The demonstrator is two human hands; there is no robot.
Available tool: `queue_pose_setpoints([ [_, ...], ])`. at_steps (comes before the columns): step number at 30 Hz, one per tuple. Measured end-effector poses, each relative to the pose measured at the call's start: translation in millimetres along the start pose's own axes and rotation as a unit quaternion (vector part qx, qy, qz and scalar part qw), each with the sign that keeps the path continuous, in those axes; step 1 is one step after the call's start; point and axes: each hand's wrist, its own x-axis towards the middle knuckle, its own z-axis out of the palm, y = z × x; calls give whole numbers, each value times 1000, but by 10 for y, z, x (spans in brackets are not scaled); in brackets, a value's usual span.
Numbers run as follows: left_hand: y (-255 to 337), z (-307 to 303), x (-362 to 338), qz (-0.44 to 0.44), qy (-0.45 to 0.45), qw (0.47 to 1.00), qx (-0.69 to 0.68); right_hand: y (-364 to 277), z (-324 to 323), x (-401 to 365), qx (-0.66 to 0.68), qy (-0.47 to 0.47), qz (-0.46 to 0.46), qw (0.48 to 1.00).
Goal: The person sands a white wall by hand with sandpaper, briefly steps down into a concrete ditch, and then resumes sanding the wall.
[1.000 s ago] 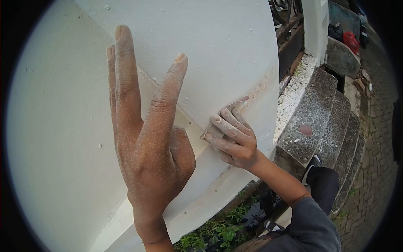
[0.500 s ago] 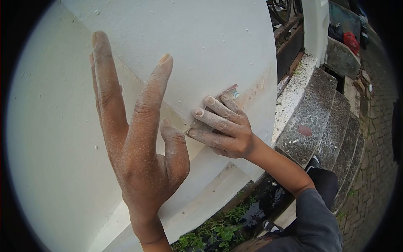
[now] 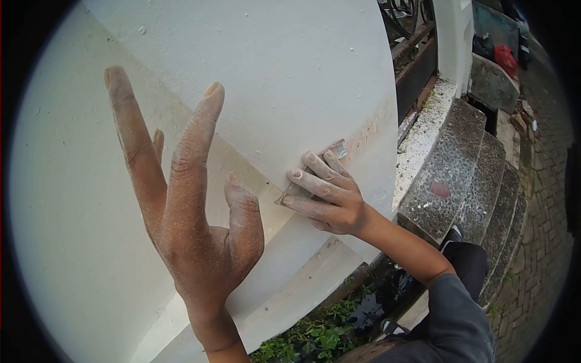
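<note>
Fine pale dust covers both hands. My left hand is raised in front of the white wall, its fingers spread and nothing in them. To its right, my right hand presses a thin folded sheet against the wall, near the slanting edge between the smooth white face and the duller face. The sheet is mostly under the fingers; its brownish edge and a small bluish printed corner show beyond the fingertips. Its underside is hidden.
Speckled stone steps curve down at the right, beside brick paving. Green plants grow below the wall's lower ledge. A dark metal gate stands at the upper right, with a red bag farther back.
My right hand and the sheet have moved slightly down and to the right along the wall. My left hand has shifted left, its fingers spread wider.
</note>
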Motion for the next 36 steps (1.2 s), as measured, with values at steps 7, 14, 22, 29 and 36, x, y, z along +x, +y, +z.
queue_pose_setpoints([
  [7,8,10,2,12,-7,1000,-4,-4,38,-495,2,7,45,999],
  [14,85,66,-45,4,-33,999,-20,-141,141,-232,-16,60,84,995],
  [22,20,-26,-2,9,-16,1000,-10,-176,176,-85,-26,85,105,991],
  [29,-18,-38,-1,17,-2,1000,-2,-148,194,-49,-29,101,101,989],
  [36,-26,-53,-10,18,0,1000,-10,-157,237,-494,-36,90,107,990],
])
